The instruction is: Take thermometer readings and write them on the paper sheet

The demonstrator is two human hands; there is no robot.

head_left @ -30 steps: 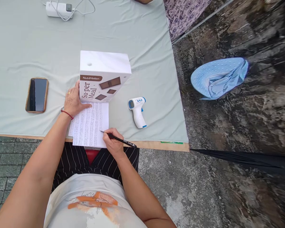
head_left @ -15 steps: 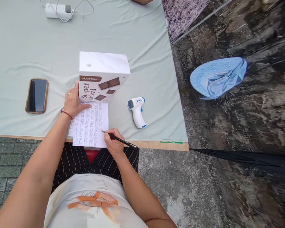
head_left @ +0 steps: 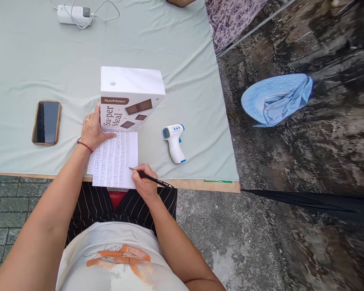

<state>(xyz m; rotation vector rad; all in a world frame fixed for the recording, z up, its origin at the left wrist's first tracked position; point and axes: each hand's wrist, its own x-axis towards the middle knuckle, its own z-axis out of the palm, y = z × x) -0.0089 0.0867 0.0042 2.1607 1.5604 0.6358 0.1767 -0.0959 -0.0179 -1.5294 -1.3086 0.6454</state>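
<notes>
My right hand (head_left: pixel 145 185) grips a slim black pen (head_left: pixel 156 180), its tip at the right part of a white sheet of paper (head_left: pixel 134 149). Rows of small dark handwritten or printed characters, too fine to read, cover most of the sheet. My left hand (head_left: pixel 93 131) lies on the upper left of the paper, thumb stretched to the right and fingers pointing away from me along the left side of a box. That white NutriMotion box (head_left: pixel 132 81) stands upright at the sheet's far end and hides whatever is under it.
A phone in a brown case (head_left: pixel 46 122) lies left of my hand. To the right rests a white and blue infrared thermometer (head_left: pixel 175 146). A white power device with cable (head_left: pixel 73 14) sits far left on the pale tablecloth (head_left: pixel 185 60). A blue visor hat (head_left: pixel 276 99) appears beyond the table's right edge.
The pen's rear end has shifted very slightly to the left, with its tip still at the paper. My left hand and the box hold their places.
</notes>
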